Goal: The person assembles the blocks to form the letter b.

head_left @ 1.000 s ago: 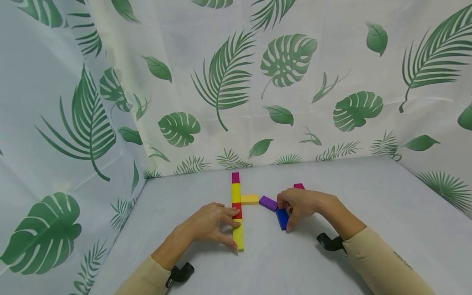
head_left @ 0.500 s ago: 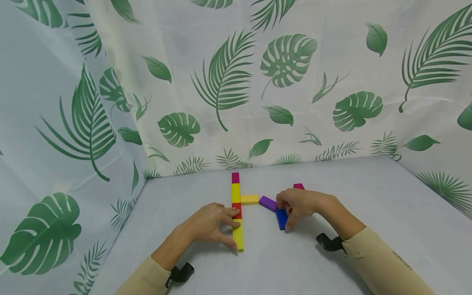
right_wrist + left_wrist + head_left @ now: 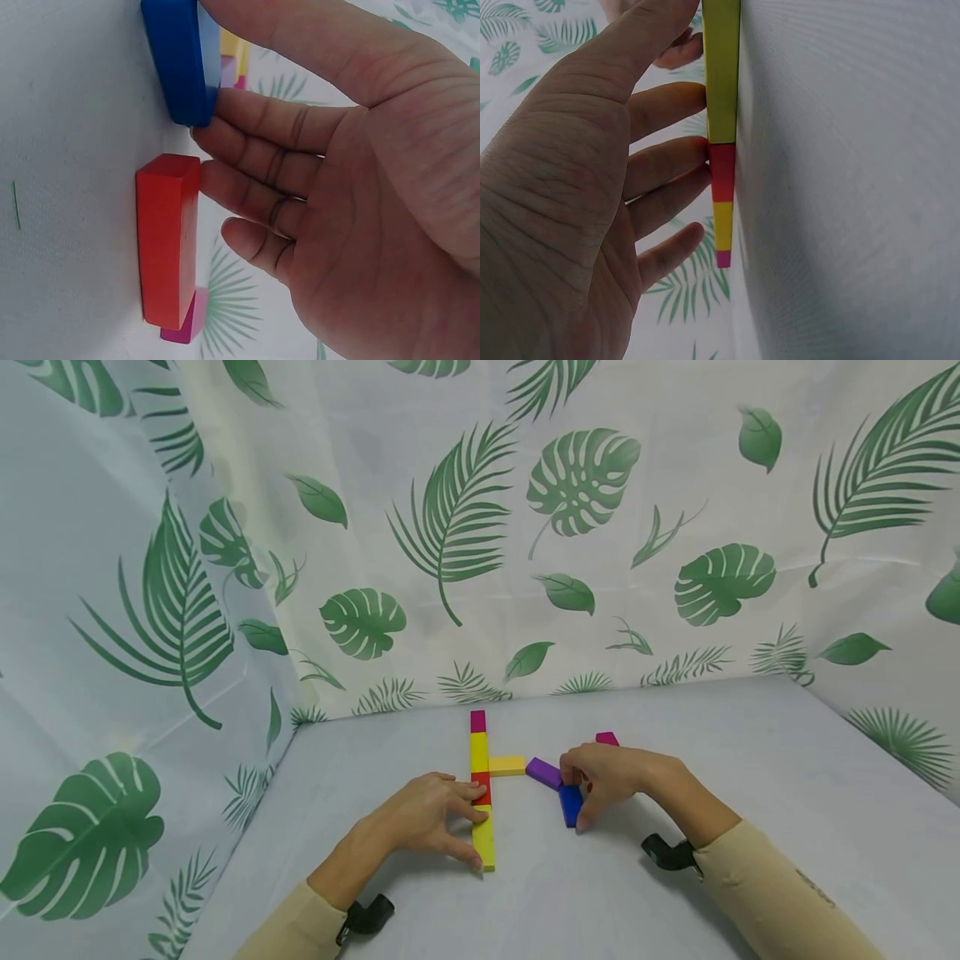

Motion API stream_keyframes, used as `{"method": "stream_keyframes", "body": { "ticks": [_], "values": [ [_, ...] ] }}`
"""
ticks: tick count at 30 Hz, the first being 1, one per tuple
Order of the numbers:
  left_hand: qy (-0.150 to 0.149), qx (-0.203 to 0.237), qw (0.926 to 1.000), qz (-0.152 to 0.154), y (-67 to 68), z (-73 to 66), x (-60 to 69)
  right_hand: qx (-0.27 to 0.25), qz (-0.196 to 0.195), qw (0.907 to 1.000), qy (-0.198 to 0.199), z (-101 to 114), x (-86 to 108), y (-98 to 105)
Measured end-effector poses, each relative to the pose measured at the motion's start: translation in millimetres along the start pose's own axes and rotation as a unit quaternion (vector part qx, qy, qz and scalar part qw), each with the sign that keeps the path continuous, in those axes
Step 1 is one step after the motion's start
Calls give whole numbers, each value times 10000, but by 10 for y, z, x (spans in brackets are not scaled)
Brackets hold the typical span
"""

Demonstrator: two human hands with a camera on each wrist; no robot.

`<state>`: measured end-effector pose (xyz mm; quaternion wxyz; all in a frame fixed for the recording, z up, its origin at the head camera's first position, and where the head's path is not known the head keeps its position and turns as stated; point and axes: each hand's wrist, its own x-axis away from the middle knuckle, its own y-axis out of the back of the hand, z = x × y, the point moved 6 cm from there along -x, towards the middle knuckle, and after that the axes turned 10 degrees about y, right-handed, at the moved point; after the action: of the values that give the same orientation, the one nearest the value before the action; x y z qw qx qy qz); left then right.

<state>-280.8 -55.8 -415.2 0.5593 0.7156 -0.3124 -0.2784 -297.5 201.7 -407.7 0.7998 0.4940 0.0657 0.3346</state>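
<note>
In the head view my left hand (image 3: 423, 814) rests lightly on a straight row of blocks. Its thumb touches the near end of the yellow-green block (image 3: 483, 843), and fingertips lie on that block and the red block (image 3: 482, 788). My right hand (image 3: 611, 777) pinches a blue block (image 3: 571, 807) between thumb and fingers, flat on the table. The blue block's far end meets a slanted purple block (image 3: 543, 772). A second red block (image 3: 165, 240) lies beside the right fingertips in the right wrist view; the hand mostly covers it in the head view.
Farther up the row are a yellow block (image 3: 479, 752) and a magenta block (image 3: 478, 721). A light orange block (image 3: 507, 766) branches rightward toward the purple one. Another magenta block (image 3: 607, 738) shows behind the right hand. Leaf-print curtains (image 3: 450, 652) enclose the white table (image 3: 375, 743).
The blue block's near end has swung slightly left under the right hand, so it points more straight toward me. The left hand and the row have stayed in place.
</note>
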Motion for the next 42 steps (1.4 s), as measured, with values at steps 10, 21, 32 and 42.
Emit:
{"method": "stream_keyframes", "body": {
  "ticks": [10, 21, 32, 42],
  "values": [
    [-39, -24, 10000, -22, 4, -4, 2, 43, -15, 10000, 42, 3, -10, 0],
    [-118, 3, 9999, -48, 16, -16, 0, 58, -9, 9999, 91, -1, -2, -2],
    [-10, 36, 10000, 34, 11, -12, -2, -20, 2, 10000, 24, 5, 4, -2],
    [20, 3, 10000, 38, 10, -4, -1, 124, -114, 9995, 255, 6, -4, 36]
  ]
}}
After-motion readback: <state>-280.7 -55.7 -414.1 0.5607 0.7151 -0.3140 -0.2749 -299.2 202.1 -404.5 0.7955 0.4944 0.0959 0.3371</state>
